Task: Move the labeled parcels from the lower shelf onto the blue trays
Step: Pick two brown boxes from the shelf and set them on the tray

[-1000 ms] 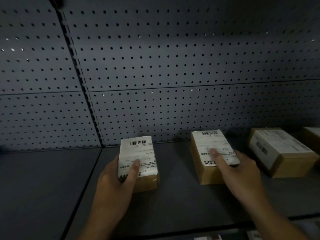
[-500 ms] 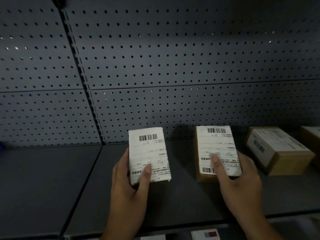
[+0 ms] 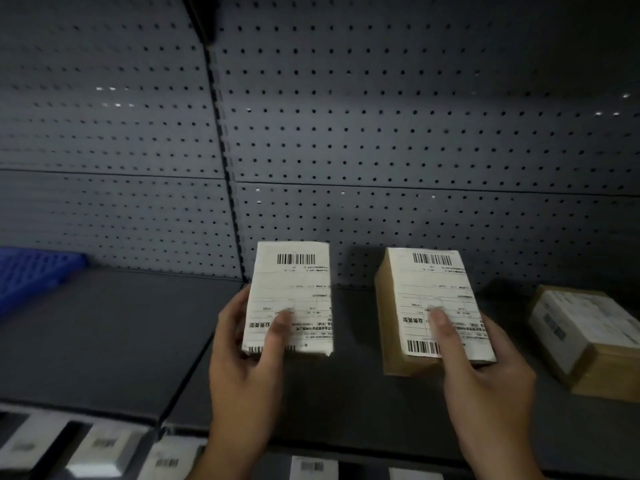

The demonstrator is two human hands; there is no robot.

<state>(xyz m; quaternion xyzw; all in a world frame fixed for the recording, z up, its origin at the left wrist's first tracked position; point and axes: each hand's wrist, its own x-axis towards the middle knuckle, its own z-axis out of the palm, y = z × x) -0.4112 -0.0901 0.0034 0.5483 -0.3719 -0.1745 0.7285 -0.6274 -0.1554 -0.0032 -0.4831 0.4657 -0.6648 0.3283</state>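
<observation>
My left hand (image 3: 242,368) grips a small parcel (image 3: 294,282) with a white barcode label, held above the dark shelf with the label facing me. My right hand (image 3: 485,372) grips a second brown cardboard parcel (image 3: 426,289), also labeled and lifted off the shelf, thumb pressed on the label. A third labeled cardboard parcel (image 3: 585,337) lies on the shelf at the right. A corner of a blue tray (image 3: 31,275) shows at the far left on the shelf.
A grey pegboard wall (image 3: 381,133) backs the shelf (image 3: 104,341), with a vertical upright post (image 3: 221,150) left of center. Below the shelf's front edge several labeled parcels (image 3: 100,448) lie on a lower level.
Both hands have lifted their parcels off the shelf and tilted the labels toward me. The view has shifted so the blue tray appears at the left.
</observation>
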